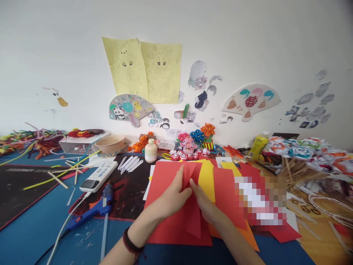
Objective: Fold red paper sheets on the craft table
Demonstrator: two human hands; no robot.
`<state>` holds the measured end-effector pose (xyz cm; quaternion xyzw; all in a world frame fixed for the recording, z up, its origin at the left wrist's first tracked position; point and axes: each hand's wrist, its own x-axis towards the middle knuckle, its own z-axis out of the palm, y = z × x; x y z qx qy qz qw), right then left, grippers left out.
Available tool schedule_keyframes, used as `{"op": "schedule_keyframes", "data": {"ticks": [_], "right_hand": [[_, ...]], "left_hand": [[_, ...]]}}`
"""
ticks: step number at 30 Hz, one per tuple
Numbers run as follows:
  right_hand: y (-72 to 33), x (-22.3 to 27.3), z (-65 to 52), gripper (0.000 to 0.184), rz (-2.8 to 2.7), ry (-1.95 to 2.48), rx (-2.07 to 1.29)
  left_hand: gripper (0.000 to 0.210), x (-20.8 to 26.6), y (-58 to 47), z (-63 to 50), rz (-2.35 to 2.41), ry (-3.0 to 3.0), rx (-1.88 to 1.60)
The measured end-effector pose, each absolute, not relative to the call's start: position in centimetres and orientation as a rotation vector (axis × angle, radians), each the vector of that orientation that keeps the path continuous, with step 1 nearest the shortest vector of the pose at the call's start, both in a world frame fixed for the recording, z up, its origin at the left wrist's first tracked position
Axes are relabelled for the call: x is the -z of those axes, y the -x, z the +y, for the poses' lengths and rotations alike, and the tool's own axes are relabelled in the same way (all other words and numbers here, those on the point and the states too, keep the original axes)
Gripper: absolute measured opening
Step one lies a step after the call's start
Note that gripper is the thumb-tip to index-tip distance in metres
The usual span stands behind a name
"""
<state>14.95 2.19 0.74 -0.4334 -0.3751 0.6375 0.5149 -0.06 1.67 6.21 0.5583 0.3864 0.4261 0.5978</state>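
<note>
A folded sheet of red paper (pixel 194 219) stands tilted between my two hands, above a larger red sheet (pixel 163 175). My left hand (pixel 174 195) presses on its left side, with the fingers pointing up and the thumb reaching toward the fold. From the other side my right hand (pixel 203 202) bears against the same paper, its fingers close together and partly hidden. Yellow paper (pixel 206 180) and another red sheet (pixel 228 195) lie just to the right, with orange paper (pixel 249 235) showing below.
On the left lie a blue glue gun (pixel 103 204), a white power strip (pixel 99 175) with its cable, and white paper strips (pixel 131 163). A glue bottle (pixel 150 151) stands behind the papers, near small craft flowers (pixel 197 136). Wrapped sticks (pixel 303 151) crowd the right side.
</note>
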Motion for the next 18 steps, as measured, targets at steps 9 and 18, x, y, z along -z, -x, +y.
{"op": "schedule_keyframes", "data": {"ticks": [9, 18], "right_hand": [[-14.6, -2.3, 2.5, 0.052, -0.777, 0.974, -1.488], [-15.4, -0.6, 3.5, 0.045, -0.707, 1.101, -1.411]], "left_hand": [[0.063, -7.7, 0.1, 1.1, 0.703, -1.218, -1.006], [0.074, -7.0, 3.6, -0.9, 0.947, -1.665, -1.053]]}}
